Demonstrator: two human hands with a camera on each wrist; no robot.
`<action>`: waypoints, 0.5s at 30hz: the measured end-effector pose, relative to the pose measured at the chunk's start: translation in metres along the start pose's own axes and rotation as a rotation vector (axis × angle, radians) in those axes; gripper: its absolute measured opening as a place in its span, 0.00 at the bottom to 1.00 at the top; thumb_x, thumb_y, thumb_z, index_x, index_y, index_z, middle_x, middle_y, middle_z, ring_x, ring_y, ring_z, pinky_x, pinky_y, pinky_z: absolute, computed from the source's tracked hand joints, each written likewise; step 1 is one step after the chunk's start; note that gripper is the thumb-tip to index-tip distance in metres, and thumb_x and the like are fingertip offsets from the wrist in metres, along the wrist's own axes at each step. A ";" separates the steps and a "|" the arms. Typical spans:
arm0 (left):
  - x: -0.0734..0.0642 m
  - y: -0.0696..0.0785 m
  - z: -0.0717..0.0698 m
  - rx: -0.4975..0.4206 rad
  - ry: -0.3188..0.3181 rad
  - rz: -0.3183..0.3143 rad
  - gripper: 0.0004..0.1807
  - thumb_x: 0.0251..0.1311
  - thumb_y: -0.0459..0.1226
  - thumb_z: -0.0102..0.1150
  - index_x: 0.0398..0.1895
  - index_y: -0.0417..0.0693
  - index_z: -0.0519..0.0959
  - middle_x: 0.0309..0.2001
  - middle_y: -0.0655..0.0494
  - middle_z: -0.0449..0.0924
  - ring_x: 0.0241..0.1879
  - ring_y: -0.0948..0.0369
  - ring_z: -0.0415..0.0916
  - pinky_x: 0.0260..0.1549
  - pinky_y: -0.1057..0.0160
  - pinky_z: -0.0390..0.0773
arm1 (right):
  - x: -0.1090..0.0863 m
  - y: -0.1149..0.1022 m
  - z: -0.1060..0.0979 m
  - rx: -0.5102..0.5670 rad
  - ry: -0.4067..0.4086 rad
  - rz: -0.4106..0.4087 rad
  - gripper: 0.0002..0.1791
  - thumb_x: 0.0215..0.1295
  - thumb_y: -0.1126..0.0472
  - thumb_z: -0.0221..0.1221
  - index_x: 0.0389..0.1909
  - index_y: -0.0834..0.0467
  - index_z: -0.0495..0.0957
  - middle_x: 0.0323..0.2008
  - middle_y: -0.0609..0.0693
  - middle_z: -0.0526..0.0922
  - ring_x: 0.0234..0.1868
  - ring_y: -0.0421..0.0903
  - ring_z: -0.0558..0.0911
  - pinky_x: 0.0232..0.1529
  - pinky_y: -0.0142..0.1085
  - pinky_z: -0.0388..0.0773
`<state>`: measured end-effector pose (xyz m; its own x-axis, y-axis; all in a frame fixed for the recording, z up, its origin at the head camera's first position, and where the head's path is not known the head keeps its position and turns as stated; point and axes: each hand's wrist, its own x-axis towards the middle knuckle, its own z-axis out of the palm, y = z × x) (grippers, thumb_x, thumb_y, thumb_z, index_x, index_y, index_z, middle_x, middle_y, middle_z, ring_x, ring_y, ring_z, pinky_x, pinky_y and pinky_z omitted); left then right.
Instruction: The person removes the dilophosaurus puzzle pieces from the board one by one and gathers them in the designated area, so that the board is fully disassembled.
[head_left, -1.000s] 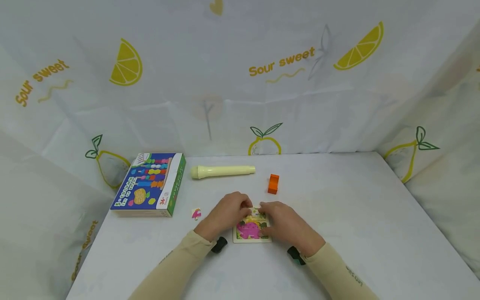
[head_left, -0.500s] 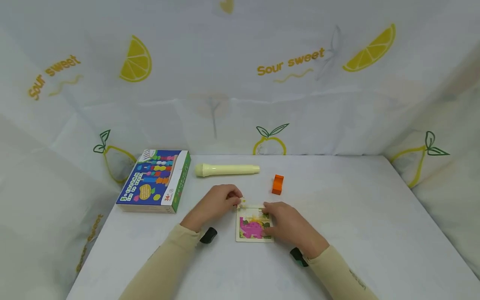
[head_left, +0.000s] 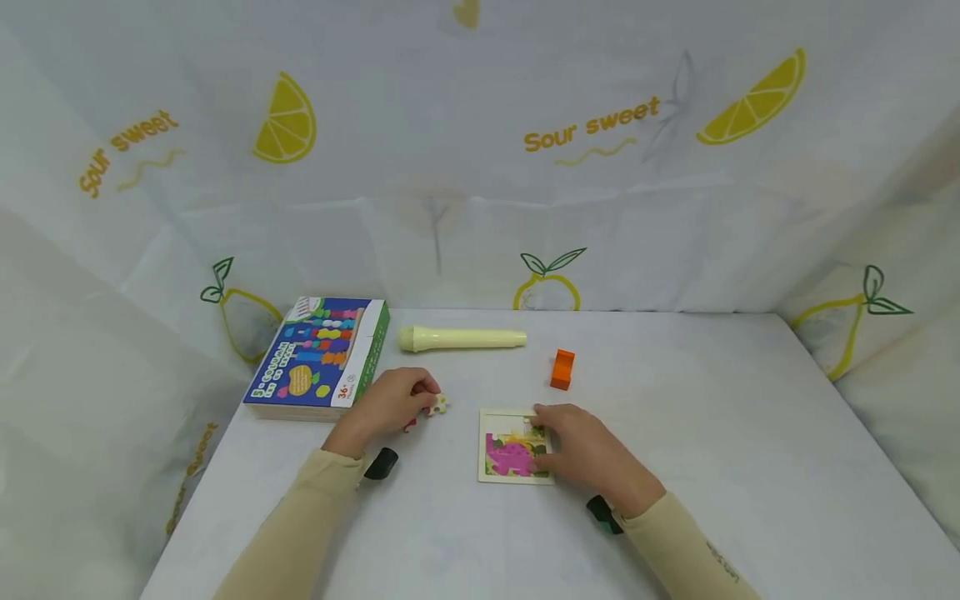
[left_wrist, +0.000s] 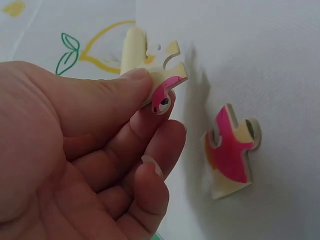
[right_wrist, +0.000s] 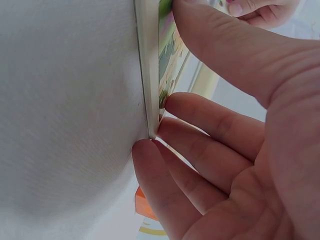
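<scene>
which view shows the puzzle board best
The head view: it looks down on the puzzle board and shows nearly all of it, with only part of its right side behind the right hand. The right wrist view catches it almost edge-on, as a narrow strip. The left wrist view does not show it.

Puzzle board (head_left: 497, 423) on table (head_left: 720, 433), box (head_left: 318, 358) to its left, microphone (head_left: 465, 338) behind, block (head_left: 562, 369) behind right

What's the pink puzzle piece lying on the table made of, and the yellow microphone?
The puzzle piece looks like wood or stiff board with a smooth printed face; its pale cut edge shows its thickness. The microphone is probably plastic, with a shiny finish: light gleams along its handle.
</scene>
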<state>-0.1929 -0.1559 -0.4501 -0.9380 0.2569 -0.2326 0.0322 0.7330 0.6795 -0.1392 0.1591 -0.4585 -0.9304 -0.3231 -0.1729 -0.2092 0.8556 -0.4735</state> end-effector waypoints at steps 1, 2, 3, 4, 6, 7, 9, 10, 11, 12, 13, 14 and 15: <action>0.001 0.000 0.001 0.002 0.000 -0.001 0.05 0.77 0.40 0.65 0.48 0.50 0.85 0.36 0.54 0.84 0.28 0.58 0.77 0.31 0.61 0.79 | 0.000 0.001 0.000 0.000 0.002 -0.002 0.38 0.58 0.52 0.81 0.69 0.56 0.82 0.73 0.52 0.80 0.74 0.56 0.77 0.75 0.54 0.74; 0.002 0.000 0.002 0.001 -0.003 -0.003 0.05 0.77 0.40 0.65 0.49 0.50 0.85 0.36 0.54 0.84 0.28 0.58 0.77 0.31 0.61 0.79 | 0.000 0.001 0.000 0.000 0.005 -0.006 0.37 0.58 0.52 0.81 0.69 0.56 0.82 0.73 0.52 0.80 0.74 0.56 0.77 0.75 0.54 0.74; 0.002 0.000 0.003 0.001 -0.003 -0.009 0.05 0.77 0.40 0.65 0.49 0.50 0.85 0.36 0.54 0.84 0.28 0.58 0.77 0.31 0.62 0.79 | -0.001 0.002 0.000 0.000 0.007 -0.009 0.37 0.58 0.52 0.81 0.68 0.57 0.82 0.73 0.52 0.80 0.74 0.56 0.77 0.75 0.54 0.74; 0.003 0.000 0.004 -0.001 -0.002 -0.015 0.05 0.76 0.40 0.65 0.49 0.50 0.85 0.36 0.54 0.84 0.29 0.58 0.77 0.31 0.62 0.79 | -0.001 0.002 0.000 0.003 0.010 -0.013 0.37 0.58 0.52 0.81 0.68 0.57 0.82 0.73 0.52 0.80 0.74 0.56 0.77 0.75 0.54 0.74; 0.003 -0.001 0.005 0.002 -0.001 -0.023 0.06 0.76 0.40 0.65 0.49 0.50 0.85 0.36 0.55 0.84 0.29 0.58 0.77 0.31 0.62 0.79 | -0.002 0.001 -0.001 0.008 0.009 -0.015 0.37 0.58 0.52 0.81 0.68 0.56 0.83 0.73 0.52 0.80 0.74 0.56 0.77 0.75 0.54 0.74; 0.003 -0.002 0.005 0.006 -0.001 -0.024 0.06 0.77 0.40 0.65 0.49 0.50 0.85 0.36 0.55 0.84 0.28 0.58 0.77 0.31 0.62 0.79 | -0.002 0.001 -0.001 0.010 0.008 -0.016 0.37 0.58 0.52 0.81 0.68 0.56 0.83 0.73 0.52 0.80 0.74 0.56 0.77 0.75 0.54 0.74; 0.003 -0.002 0.006 0.013 0.002 -0.025 0.06 0.76 0.40 0.65 0.49 0.50 0.84 0.36 0.54 0.83 0.28 0.58 0.77 0.31 0.62 0.79 | -0.002 0.000 -0.002 0.013 0.008 -0.015 0.36 0.58 0.53 0.81 0.68 0.56 0.83 0.73 0.52 0.80 0.74 0.56 0.77 0.75 0.54 0.74; 0.003 -0.002 0.006 0.017 0.002 -0.025 0.06 0.76 0.39 0.65 0.49 0.49 0.84 0.35 0.54 0.83 0.28 0.58 0.77 0.30 0.62 0.79 | -0.003 0.000 -0.002 0.012 0.007 -0.016 0.36 0.58 0.53 0.81 0.67 0.56 0.83 0.73 0.52 0.80 0.74 0.56 0.77 0.75 0.54 0.73; 0.003 -0.002 0.006 0.022 0.002 -0.023 0.06 0.76 0.39 0.65 0.49 0.49 0.84 0.35 0.54 0.83 0.28 0.58 0.77 0.30 0.63 0.79 | -0.003 0.000 -0.002 0.011 0.007 -0.016 0.36 0.58 0.53 0.81 0.67 0.56 0.83 0.73 0.52 0.80 0.74 0.56 0.77 0.75 0.54 0.74; 0.003 -0.002 0.006 0.025 0.002 -0.023 0.06 0.77 0.39 0.64 0.49 0.49 0.84 0.35 0.54 0.83 0.28 0.58 0.77 0.30 0.63 0.79 | -0.003 0.000 -0.002 0.010 0.008 -0.014 0.36 0.58 0.53 0.81 0.67 0.56 0.83 0.73 0.52 0.80 0.74 0.56 0.77 0.75 0.54 0.74; 0.004 -0.002 0.006 0.027 0.002 -0.021 0.05 0.77 0.39 0.64 0.49 0.49 0.84 0.35 0.54 0.83 0.27 0.58 0.77 0.29 0.63 0.79 | -0.003 0.000 -0.002 0.009 0.009 -0.011 0.36 0.58 0.53 0.81 0.68 0.56 0.83 0.73 0.51 0.80 0.74 0.56 0.77 0.75 0.54 0.74; 0.004 -0.002 0.007 0.027 0.001 -0.019 0.05 0.77 0.39 0.64 0.49 0.49 0.84 0.35 0.54 0.82 0.27 0.58 0.77 0.29 0.63 0.79 | -0.003 0.000 -0.002 0.011 0.011 -0.007 0.36 0.58 0.53 0.81 0.68 0.55 0.83 0.73 0.51 0.80 0.74 0.55 0.77 0.75 0.54 0.74; 0.004 -0.002 0.007 0.031 0.000 -0.017 0.05 0.77 0.38 0.64 0.49 0.49 0.84 0.36 0.54 0.82 0.27 0.58 0.77 0.29 0.63 0.79 | -0.003 -0.001 -0.002 0.014 0.013 -0.005 0.36 0.58 0.53 0.81 0.67 0.55 0.83 0.72 0.51 0.81 0.74 0.55 0.77 0.75 0.54 0.74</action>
<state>-0.1944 -0.1521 -0.4575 -0.9387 0.2438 -0.2438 0.0268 0.7565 0.6534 -0.1367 0.1602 -0.4562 -0.9333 -0.3217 -0.1596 -0.2093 0.8484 -0.4862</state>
